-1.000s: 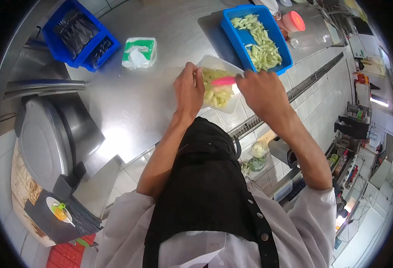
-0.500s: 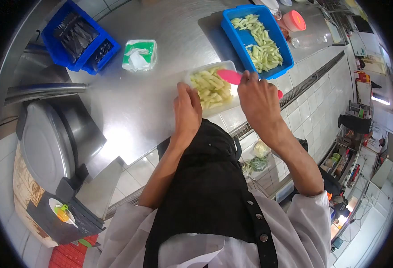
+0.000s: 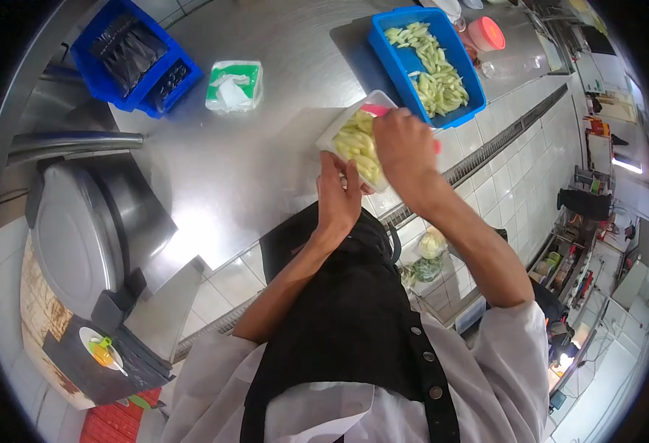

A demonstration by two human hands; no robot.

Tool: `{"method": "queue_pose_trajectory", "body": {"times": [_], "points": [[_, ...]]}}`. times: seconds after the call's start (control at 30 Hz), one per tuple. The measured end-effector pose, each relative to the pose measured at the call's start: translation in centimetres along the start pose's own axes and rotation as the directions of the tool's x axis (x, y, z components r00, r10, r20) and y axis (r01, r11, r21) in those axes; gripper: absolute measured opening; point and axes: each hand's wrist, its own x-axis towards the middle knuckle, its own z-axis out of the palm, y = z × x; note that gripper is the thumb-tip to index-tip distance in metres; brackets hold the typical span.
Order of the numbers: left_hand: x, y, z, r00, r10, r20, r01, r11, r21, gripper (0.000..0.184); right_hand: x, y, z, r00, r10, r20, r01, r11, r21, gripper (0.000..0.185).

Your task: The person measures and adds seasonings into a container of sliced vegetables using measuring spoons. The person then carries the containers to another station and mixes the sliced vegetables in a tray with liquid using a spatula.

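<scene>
A translucent white container [image 3: 329, 139] stands tilted at the steel counter's front edge, with pale green cut pieces [image 3: 357, 142] inside. My left hand [image 3: 338, 193] grips the container's near left side, fingers around its rim. Closed around a pink utensil [image 3: 374, 110], my right hand [image 3: 405, 151] is over the container's right side. One pink end shows at the container's far side, the other to the right of my fist. Behind my right hand lies a blue tray [image 3: 387, 63] holding more pale green pieces [image 3: 433, 74].
On the steel counter [image 3: 265, 81] are a packet of tissues [image 3: 233, 86] and blue bins [image 3: 92, 55] of cutlery at the left. A pink-lidded tub [image 3: 486, 34] and a clear bottle [image 3: 512, 66] lie beyond the tray. A large grey lid [image 3: 73, 229] is at lower left.
The container has turned and tilted. My left hand has moved right and toward me, now holding its near side. My right hand has shifted slightly left over the container with the pink utensil.
</scene>
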Motion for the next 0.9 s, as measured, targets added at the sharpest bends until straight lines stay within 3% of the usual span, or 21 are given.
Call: {"method": "queue_pose_trajectory", "body": {"times": [0.03,0.07,0.13,0.2,0.27,0.3,0.37,0.4,0.47,0.53,0.6,0.67,0.77,0.83,0.9], "points": [[-0.1,-0.1,0.5,1.000,0.000,-0.015,0.000,1.000,-0.026,0.014,0.4,-1.0,3.7,0.995,-0.025,-0.097,0.024,1.000,-0.014,0.007],[-0.2,-0.1,0.8,1.000,-0.004,-0.030,0.002,0.999,-0.054,0.014,1.1,-1.7,6.3,1.000,-0.024,0.014,0.024,1.000,0.014,0.010],[0.1,0.4,0.9,0.999,0.012,-0.045,-0.013,1.000,-0.024,0.015,1.1,-1.3,7.4,0.986,-0.153,-0.069,0.164,0.964,0.209,0.015],[-0.4,1.3,0.5,0.993,0.115,-0.027,-0.110,0.981,0.158,0.015,0.0,-0.2,5.4,0.969,-0.235,-0.075,0.246,0.940,0.237,0.014],[-0.3,0.9,0.5,0.999,0.032,-0.002,-0.032,0.997,0.068,0.015,-0.5,1.3,2.1,0.948,-0.305,-0.095,0.319,0.914,0.250,0.013],[-0.3,0.7,0.5,0.998,-0.054,0.022,0.054,0.998,-0.018,0.015,-0.8,1.9,0.4,0.969,-0.243,-0.045,0.247,0.949,0.197,0.012],[-0.4,0.5,0.5,0.999,-0.050,0.005,0.050,0.999,-0.018,0.015,-0.3,2.1,-1.0,0.996,-0.086,0.022,0.082,0.987,0.141,0.009],[-0.4,0.5,0.7,0.999,-0.044,-0.003,0.044,0.999,-0.015,0.015,0.4,1.6,0.5,0.997,-0.081,0.021,0.077,0.987,0.140,0.009],[0.1,-2.3,0.8,0.999,0.028,-0.021,-0.028,1.000,0.013,0.015,1.1,-0.3,6.5,0.987,-0.056,-0.149,0.075,0.990,0.121,0.010],[0.6,-2.6,1.0,0.993,0.106,-0.054,-0.104,0.994,0.036,0.015,1.3,-0.8,8.0,0.990,-0.070,-0.120,0.091,0.980,0.175,0.010],[0.1,-0.8,1.0,0.998,0.030,-0.058,-0.030,1.000,-0.009,0.015,0.7,0.4,7.3,0.978,-0.205,-0.031,0.205,0.931,0.301,0.011],[-0.5,0.2,0.7,0.999,0.002,-0.046,-0.004,0.999,-0.036,0.015,-0.6,2.6,5.0,0.971,-0.238,0.020,0.218,0.918,0.333,0.013],[0.0,0.3,0.7,0.999,-0.016,-0.035,0.015,0.999,-0.044,0.016,-0.6,2.5,2.7,0.985,-0.168,0.028,0.148,0.926,0.347,0.012],[-0.1,0.3,0.9,0.999,-0.028,-0.016,0.028,0.999,-0.016,0.016,1.2,0.3,3.7,0.997,0.079,0.022,-0.082,0.956,0.281,0.012],[-0.1,0.7,1.1,0.966,0.252,-0.054,-0.231,0.940,0.252,0.016,2.1,-1.4,8.0,0.998,0.064,0.004,-0.062,0.937,0.344,0.012]]}}
